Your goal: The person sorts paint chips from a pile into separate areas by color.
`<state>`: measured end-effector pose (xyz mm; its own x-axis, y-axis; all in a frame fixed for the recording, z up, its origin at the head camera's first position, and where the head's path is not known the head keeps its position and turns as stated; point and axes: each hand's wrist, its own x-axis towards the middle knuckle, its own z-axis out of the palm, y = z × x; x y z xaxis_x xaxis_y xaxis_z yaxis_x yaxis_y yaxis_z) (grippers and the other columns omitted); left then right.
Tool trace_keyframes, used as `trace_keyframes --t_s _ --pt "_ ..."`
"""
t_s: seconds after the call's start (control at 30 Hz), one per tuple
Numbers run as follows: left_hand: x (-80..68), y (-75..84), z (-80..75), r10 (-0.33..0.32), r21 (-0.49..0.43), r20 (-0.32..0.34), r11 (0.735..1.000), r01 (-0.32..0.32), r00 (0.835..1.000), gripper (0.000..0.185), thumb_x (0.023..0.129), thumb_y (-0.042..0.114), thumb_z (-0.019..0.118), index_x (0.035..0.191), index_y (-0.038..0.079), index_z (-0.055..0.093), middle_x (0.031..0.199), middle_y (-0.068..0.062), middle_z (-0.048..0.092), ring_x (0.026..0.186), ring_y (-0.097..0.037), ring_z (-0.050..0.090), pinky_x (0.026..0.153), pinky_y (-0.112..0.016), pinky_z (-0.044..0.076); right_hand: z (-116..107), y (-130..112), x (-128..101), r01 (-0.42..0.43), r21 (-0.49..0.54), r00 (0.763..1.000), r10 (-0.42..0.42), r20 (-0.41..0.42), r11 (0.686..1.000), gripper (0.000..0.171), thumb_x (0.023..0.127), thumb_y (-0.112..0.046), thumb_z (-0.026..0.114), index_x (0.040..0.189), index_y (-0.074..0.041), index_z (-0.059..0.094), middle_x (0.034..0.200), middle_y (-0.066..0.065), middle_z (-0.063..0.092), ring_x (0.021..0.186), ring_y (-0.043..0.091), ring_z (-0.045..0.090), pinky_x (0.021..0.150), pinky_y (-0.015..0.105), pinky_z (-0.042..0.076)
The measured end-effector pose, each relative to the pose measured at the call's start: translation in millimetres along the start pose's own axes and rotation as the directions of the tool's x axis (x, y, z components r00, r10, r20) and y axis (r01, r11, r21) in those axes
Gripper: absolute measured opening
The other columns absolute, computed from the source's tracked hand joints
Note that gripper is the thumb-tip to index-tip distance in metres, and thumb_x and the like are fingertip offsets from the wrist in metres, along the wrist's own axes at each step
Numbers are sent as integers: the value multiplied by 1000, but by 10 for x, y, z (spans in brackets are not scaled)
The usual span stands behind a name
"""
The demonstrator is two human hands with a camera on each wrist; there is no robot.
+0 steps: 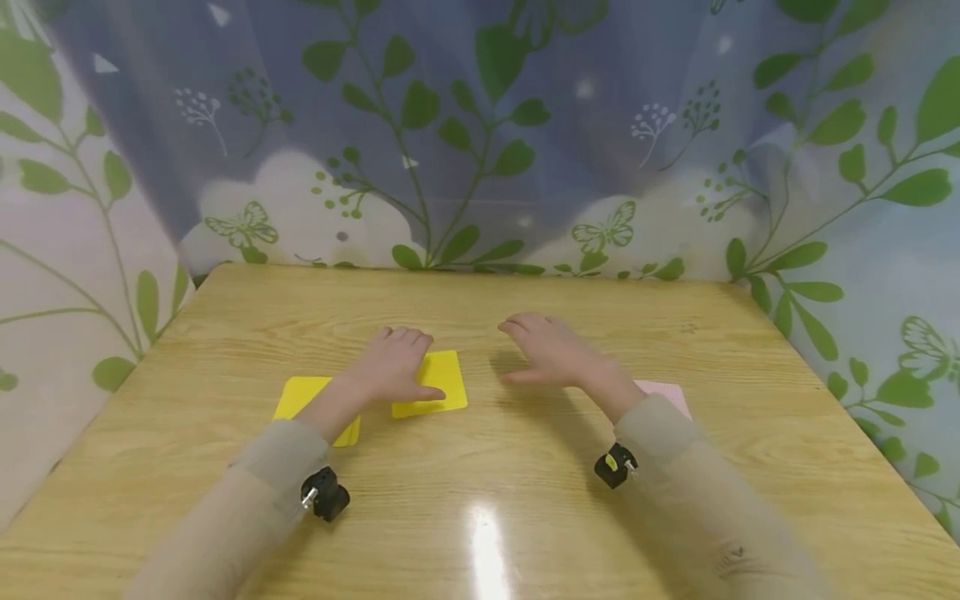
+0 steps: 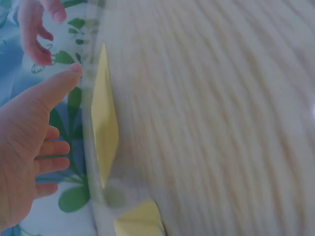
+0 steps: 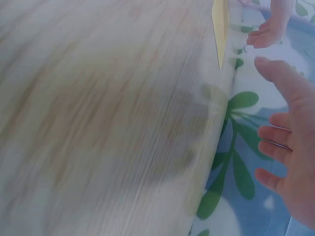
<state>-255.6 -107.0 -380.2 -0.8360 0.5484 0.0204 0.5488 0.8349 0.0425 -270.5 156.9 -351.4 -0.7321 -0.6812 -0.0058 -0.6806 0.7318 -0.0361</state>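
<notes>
A yellow card [image 1: 446,379] lies flat near the middle of the wooden table. My left hand [image 1: 393,367] is over its left part, fingers extended and thumb spread across its front; the left wrist view shows the palm raised above the yellow card [image 2: 104,123] with nothing in it. To the right, my right hand [image 1: 551,354] hovers over bare wood, casting a shadow, its thumb apart from loosely straight fingers. Nothing is in that palm in the right wrist view. More yellow cards [image 1: 300,393] lie under my left wrist. A pink card [image 1: 667,393] is partly hidden behind my right wrist.
The wooden table [image 1: 480,475] reaches back to a curtain [image 1: 457,167] printed with leaves and butterflies, which also hangs along both sides. Black camera mounts [image 1: 326,493] sit on both sleeves. A bright light reflection shows on the table's near part.
</notes>
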Motion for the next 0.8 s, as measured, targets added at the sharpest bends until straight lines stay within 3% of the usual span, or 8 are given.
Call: trace_keyframes --t_s 0.27,0.47,0.8 --pt "-165 -138 11 -45 26 8 999 44 999 86 71 65 64 124 -1 47 120 -16 50 114 -34 43 100 -49 31 28 -230 270 13 31 998 -15 64 999 89 78 -54 65 141 -2 32 141 15 36 130 31 31 103 51 28" --pt "-244 -191 34 -57 64 20 996 55 998 90 68 69 64 123 -1 48 114 -15 51 106 -32 46 94 -49 35 108 -386 433 15 -11 991 -13 134 1000 94 75 -58 65 143 -4 30 143 13 34 131 28 29 102 49 29" --pt "-290 -188 37 -60 86 71 995 53 996 96 70 73 57 128 -2 45 126 -18 49 115 -35 45 94 -49 37 242 -568 636 29 -42 974 -19 225 999 96 74 -62 63 144 -6 27 147 10 29 134 25 26 105 48 25"
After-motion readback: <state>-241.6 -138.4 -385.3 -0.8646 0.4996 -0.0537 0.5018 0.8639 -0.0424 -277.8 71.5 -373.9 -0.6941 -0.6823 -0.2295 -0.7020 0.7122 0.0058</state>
